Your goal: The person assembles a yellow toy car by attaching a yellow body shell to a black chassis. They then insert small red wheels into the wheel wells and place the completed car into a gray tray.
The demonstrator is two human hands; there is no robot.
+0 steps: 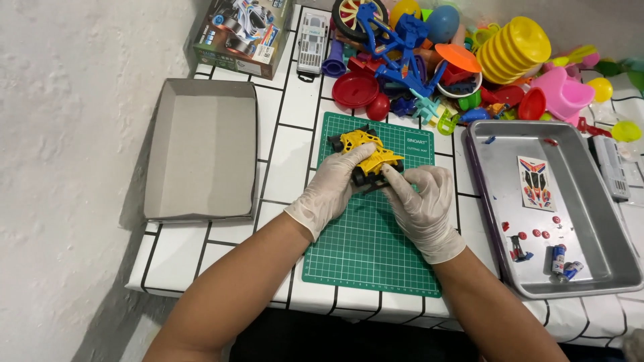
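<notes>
We work at a white tiled table (288, 127). An empty grey cardboard lid (201, 151) lies at its left edge. A metal tray (590, 221) sits at the right and holds a sticker sheet (535, 183), small red parts and two batteries (563, 261). A heap of coloured plastic toys (463, 60) fills the far side. A green cutting mat (369, 234) lies in the centre. Over its far half we hold a yellow toy car (369, 155) with black wheels. Our gloved left hand (332, 188) grips the car's near side with the thumb on top. Our gloved right hand (422, 204) pinches its right end with the fingertips.
</notes>
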